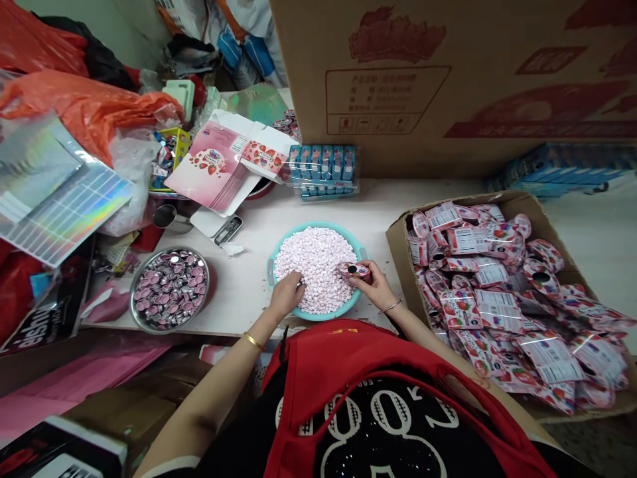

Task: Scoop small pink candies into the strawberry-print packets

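Note:
A turquoise basin [271, 273] on the table is heaped with small pale pink pellets [318, 255]. My right hand [375, 287], at the basin's right rim, holds a small strawberry-print packet [354, 269] between thumb and fingers. The packet is tilted over the pellets, with a dark round opening facing up. At the left side of the same basin, my left hand [287, 294] rests with its fingers curled at the pellets. What those fingers hold, if anything, is hidden.
On the right, an open cardboard box [398, 242] is full of similar packets. To the left stands a metal bowl [133, 299] of small pink-and-silver caps. Behind are wrapped blue boxes [323, 169], pink printed card [212, 162] and a large carton [388, 153].

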`<state>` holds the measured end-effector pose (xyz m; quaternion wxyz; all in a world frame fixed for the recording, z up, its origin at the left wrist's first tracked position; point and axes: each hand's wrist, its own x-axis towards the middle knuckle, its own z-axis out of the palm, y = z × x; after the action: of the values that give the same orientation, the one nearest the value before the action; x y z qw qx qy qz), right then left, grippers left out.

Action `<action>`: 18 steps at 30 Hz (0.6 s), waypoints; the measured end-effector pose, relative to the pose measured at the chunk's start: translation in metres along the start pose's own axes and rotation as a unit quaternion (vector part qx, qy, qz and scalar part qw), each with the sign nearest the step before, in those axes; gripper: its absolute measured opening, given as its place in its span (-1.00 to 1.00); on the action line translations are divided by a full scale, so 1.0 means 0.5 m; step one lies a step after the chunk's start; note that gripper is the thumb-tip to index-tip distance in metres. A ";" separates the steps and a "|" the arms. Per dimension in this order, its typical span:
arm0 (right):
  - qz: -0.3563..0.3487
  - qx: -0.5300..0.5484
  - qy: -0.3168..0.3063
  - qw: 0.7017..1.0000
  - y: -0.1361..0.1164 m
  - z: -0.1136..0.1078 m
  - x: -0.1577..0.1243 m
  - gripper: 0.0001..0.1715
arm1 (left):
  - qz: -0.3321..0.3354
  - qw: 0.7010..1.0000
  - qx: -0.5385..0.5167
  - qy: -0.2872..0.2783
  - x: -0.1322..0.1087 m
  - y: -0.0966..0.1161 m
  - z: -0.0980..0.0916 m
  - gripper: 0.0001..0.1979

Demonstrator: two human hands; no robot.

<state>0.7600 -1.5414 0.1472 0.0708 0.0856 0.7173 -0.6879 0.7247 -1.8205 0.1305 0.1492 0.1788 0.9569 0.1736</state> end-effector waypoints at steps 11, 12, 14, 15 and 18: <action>-0.084 -0.073 0.046 0.993 -0.033 -0.029 -0.012 -0.57 | 0.010 0.988 -0.147 0.036 -0.013 -0.016 0.011 -0.75; -0.098 -0.093 0.046 0.990 -0.035 -0.035 -0.013 -0.61 | 0.014 0.987 -0.158 0.038 -0.015 -0.018 0.009 -0.74; -0.125 -0.139 0.044 0.981 -0.039 -0.044 -0.014 -0.66 | 0.023 0.983 -0.176 0.043 -0.017 -0.020 0.003 -0.72; -0.139 -0.163 0.041 0.976 -0.039 -0.047 -0.013 -0.68 | 0.027 0.982 -0.183 0.043 -0.018 -0.019 -0.002 -0.71; -0.177 -0.229 0.026 0.957 -0.038 -0.048 -0.009 -0.70 | 0.047 0.978 -0.197 0.042 -0.018 -0.009 -0.026 -0.70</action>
<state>0.7606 -1.5181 0.1678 -0.0535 -0.0434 0.8610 -0.5040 0.7270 -1.8316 0.1423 0.1330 0.1835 0.8999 0.3726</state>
